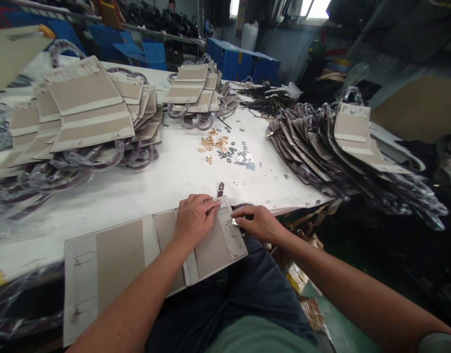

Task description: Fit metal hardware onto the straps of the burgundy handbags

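Observation:
A long beige-grey bag panel [122,255] lies open across my lap and the table edge, with pale strips along its folds. My left hand [196,218] rests on its right section, fingers curled and pressing close to a small metal plate [222,205] at the top edge. At the right edge of the panel my right hand [258,223] pinches a small shiny metal plate [234,221] between thumb and fingers. Just beyond the panel, a dark strap with a metal fitting [221,187] sticks out onto the table.
Gold clasps [214,141] and loose flat metal plates [243,157] are scattered on the white table [166,171]. Stacked bag panels with plastic-wrapped handles stand left [92,108], at the back [192,88] and right [321,142]. Black straps [265,98] lie behind.

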